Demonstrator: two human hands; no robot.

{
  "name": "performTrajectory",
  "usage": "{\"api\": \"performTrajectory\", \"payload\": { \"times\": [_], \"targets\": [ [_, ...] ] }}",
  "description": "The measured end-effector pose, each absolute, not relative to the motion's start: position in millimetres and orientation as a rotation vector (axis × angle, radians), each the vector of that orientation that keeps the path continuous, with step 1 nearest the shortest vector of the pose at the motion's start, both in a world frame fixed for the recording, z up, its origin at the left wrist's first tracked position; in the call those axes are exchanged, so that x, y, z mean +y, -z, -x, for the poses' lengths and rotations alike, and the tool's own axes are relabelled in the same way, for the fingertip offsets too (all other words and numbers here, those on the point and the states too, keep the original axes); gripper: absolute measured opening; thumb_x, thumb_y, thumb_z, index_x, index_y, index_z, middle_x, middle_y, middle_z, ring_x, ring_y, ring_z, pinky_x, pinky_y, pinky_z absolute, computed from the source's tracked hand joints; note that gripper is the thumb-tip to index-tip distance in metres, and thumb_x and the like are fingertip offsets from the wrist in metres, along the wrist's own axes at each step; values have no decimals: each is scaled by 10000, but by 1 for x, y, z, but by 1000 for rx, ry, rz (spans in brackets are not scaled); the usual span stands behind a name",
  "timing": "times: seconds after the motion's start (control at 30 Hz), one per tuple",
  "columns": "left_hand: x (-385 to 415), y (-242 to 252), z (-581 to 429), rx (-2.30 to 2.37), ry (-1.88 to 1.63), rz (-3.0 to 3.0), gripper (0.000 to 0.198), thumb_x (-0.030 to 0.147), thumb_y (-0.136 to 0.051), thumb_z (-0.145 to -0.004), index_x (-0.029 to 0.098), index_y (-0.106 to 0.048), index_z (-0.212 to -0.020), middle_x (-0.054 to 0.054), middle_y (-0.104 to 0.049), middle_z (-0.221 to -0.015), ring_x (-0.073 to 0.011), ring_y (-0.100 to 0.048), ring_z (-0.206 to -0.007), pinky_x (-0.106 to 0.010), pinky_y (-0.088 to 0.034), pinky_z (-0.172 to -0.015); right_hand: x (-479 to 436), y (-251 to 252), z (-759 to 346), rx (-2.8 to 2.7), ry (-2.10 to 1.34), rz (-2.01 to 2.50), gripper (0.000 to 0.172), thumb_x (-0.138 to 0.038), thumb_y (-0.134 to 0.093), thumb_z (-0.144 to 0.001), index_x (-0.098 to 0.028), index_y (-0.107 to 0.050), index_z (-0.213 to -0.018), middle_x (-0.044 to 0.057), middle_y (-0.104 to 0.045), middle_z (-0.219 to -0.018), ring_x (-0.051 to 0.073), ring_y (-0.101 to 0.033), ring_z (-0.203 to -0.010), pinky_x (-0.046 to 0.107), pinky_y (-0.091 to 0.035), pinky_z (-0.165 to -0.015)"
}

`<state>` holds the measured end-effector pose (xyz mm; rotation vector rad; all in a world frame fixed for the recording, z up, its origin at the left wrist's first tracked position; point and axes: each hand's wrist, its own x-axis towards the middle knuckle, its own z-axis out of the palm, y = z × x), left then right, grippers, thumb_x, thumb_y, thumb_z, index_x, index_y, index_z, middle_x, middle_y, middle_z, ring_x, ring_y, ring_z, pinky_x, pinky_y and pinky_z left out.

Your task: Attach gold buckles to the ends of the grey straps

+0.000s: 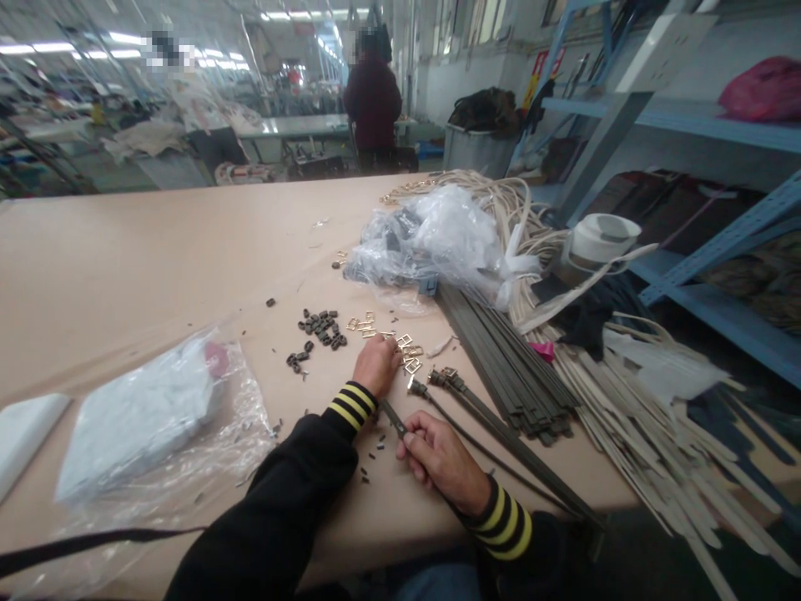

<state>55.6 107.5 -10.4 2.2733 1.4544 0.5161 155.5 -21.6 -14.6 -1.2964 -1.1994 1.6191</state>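
My right hand (444,455) is closed around a dark olive strap (394,417), with the strap's end sticking out past the thumb toward my left wrist. Over the gold buckles (410,351), my left hand (377,366) reaches forward with fingers curled together; what sits between its fingertips is hidden. Left of the buckles lies a pile of small dark strap loops (322,327). Several dark straps with buckles fitted (447,380) lie to the right of my hands, running to the table's front edge.
A bundle of flat olive straps (506,367) lies beyond, beneath clear plastic bags (431,238). Beige straps (663,442) hang over the right edge. A plastic-wrapped white package (143,409) rests at left. Blue shelving (676,117) stands at right; a person (374,96) is in the background.
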Motion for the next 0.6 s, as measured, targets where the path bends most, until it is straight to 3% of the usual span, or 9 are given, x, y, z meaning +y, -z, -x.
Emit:
{"api": "performTrajectory", "payload": {
  "times": [0.17, 0.37, 0.6],
  "targets": [
    [115, 15, -54, 1461, -494, -2173, 28, 166, -526, -689, 155, -517, -665, 2, -470, -622, -144, -453, -632, -274, -360, -632, -21, 15, -157, -1208, -1607, 1264, 128, -288, -422, -746, -169, -427, -699, -94, -398, -407, 37, -317, -318, 139, -272, -303],
    [117, 10, -52, 1422, -476, -1962, 163, 115, -558, -620, 156, -441, -514, 55, -399, -459, -98, -389, -491, -232, -306, -510, -20, 17, -155, -1190, -1600, 1232, 139, -309, -430, -734, -175, -419, -702, -89, -412, -419, 44, -323, -315, 147, -266, -295],
    [76, -5, -27, 1315, -564, -1504, 152, 202, -486, -737, 153, -409, -615, 59, -473, -465, -59, -457, -407, -189, -387, -442, -21, 16, -160, -1119, -1612, 1241, 156, -321, -446, -723, -169, -429, -696, -57, -473, -513, 37, -338, -338, 152, -269, -307]
  ]
}}
